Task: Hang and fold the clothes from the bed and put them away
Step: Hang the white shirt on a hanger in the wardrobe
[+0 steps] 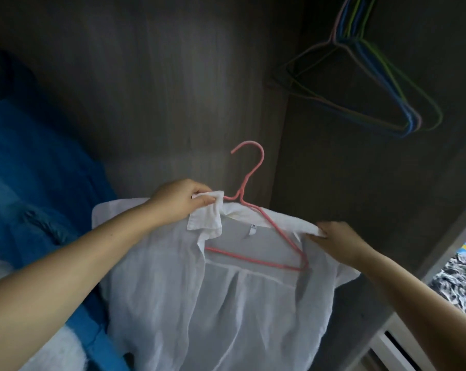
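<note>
A sheer white collared shirt [226,303] hangs open on a pink hanger [249,178] inside a dark wardrobe. The hanger's hook points up, free of any rail. My left hand [181,202] pinches the shirt's left collar point beside the hanger's neck. My right hand [338,239] grips the right collar edge over the hanger's shoulder. The hanger's lower bar shows through the open neck.
Several empty wire hangers [381,84] in pink, blue and green hang at the upper right of the wardrobe. A blue garment [33,183] hangs on the left, with something white and fluffy [63,349] below it. Patterned fabric [456,285] lies outside at the right.
</note>
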